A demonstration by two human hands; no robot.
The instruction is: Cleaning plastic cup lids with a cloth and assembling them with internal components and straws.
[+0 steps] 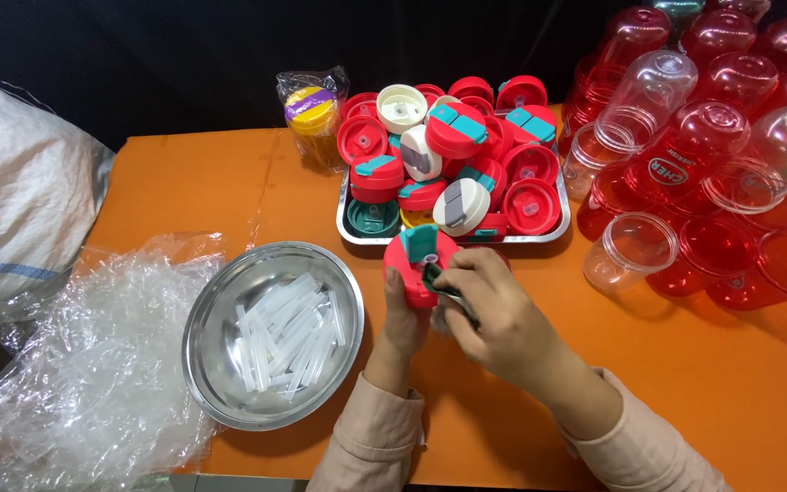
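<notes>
A red lid (416, 264) with a teal flip tab stands on edge just above the orange table (184, 191), gripped from below by the left hand (404, 319), whose thumb lies on the lid's left rim. The right hand (489, 310) is closed with its fingertips pressed against the lid's right side, pinching a small dark green piece (433, 276) there. Just beyond both hands sits a metal tray (357, 239) heaped with more red, white and teal lids. To the left of the left hand rests a round steel bowl (207, 314) holding clear plastic straws (289, 333), with crumpled clear plastic wrap (84, 364) farther left. Beyond and to the right of the right hand lie stacked red and clear cups (703, 164).
</notes>
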